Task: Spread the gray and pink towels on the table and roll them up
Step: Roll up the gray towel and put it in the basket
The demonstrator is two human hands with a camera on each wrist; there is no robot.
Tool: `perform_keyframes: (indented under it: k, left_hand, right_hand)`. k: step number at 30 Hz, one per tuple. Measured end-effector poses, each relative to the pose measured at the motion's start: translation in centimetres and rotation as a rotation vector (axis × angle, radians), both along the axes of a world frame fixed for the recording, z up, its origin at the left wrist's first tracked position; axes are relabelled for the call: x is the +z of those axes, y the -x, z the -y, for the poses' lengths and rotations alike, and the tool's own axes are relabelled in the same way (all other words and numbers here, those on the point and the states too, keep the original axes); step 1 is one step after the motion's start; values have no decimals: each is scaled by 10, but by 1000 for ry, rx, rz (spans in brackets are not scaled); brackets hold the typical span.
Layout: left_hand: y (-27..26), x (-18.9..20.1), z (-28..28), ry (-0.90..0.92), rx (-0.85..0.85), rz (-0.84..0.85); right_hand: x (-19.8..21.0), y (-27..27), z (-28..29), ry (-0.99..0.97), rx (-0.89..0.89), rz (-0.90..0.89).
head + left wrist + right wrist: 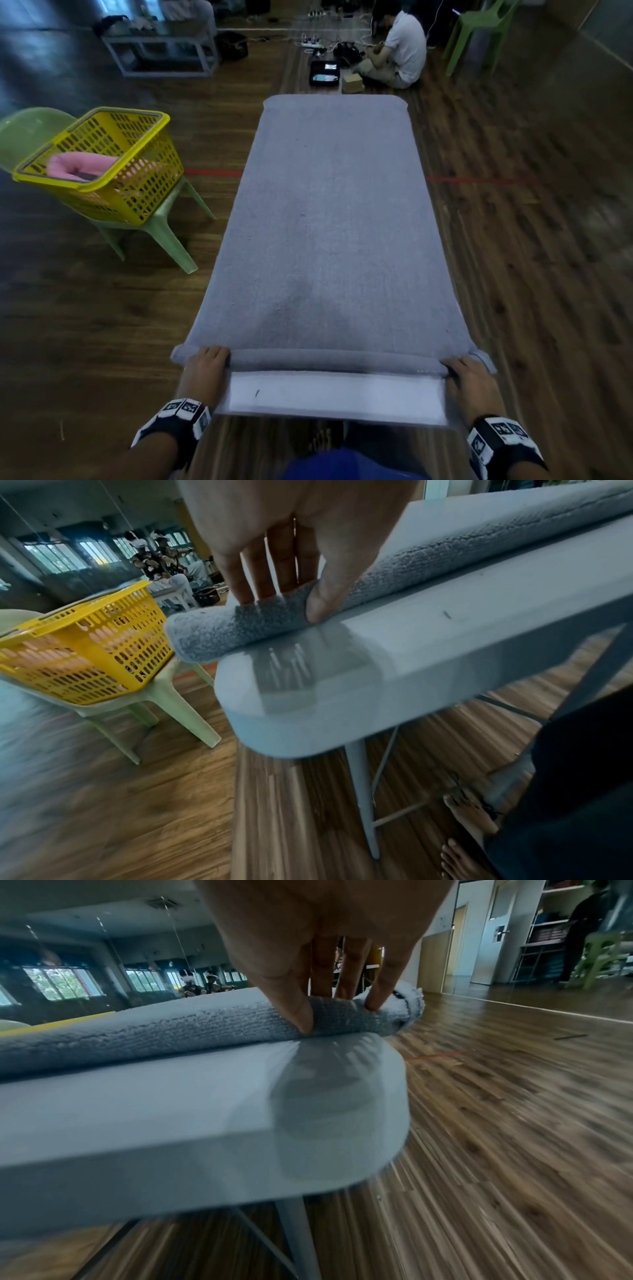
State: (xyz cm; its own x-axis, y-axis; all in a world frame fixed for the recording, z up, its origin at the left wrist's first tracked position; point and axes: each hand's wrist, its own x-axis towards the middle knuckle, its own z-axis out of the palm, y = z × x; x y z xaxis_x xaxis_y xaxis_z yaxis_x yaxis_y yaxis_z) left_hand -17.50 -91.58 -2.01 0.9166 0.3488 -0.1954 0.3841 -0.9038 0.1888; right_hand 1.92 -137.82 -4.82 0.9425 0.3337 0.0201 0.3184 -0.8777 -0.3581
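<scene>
The gray towel lies spread along the white table, its near end turned into a thin roll. My left hand holds the roll's left end, fingers over the top and thumb at the near side. At the roll's right end, my right hand grips the same way, thumb against the near side. The pink towel sits bunched in the yellow basket at the left.
The basket rests on a green plastic chair left of the table. A person sits on the wooden floor beyond the table's far end among cables and a black case. Another green chair stands far right.
</scene>
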Motion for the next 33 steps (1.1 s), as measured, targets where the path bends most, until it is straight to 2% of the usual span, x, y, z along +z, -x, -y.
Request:
perform_keyframes:
  k: [3, 8, 11, 16, 22, 25, 28, 33]
  left_hand:
    - [18, 2, 7, 22, 0, 11]
    - [29, 7, 11, -43, 8, 12]
    - [20, 9, 5, -57, 38, 88]
    - [21, -1, 8, 76, 42, 160]
    - [28, -9, 5, 51, 0, 139]
    - [23, 1, 1, 45, -37, 96]
    - [6, 7, -10, 43, -30, 47]
    - [-3, 4, -17, 88, -20, 191]
  right_hand:
    - [4, 21, 13, 79, 34, 39]
    - [8, 28, 13, 206, -86, -14]
    - [15, 18, 10, 161, -102, 29]
    - [8, 17, 7, 31, 68, 140]
    - [9, 20, 8, 64, 61, 107]
    - [16, 12, 4, 195, -22, -22]
    - [22, -8, -2, 311, -15, -106]
    - [11, -15, 2, 20, 31, -2]
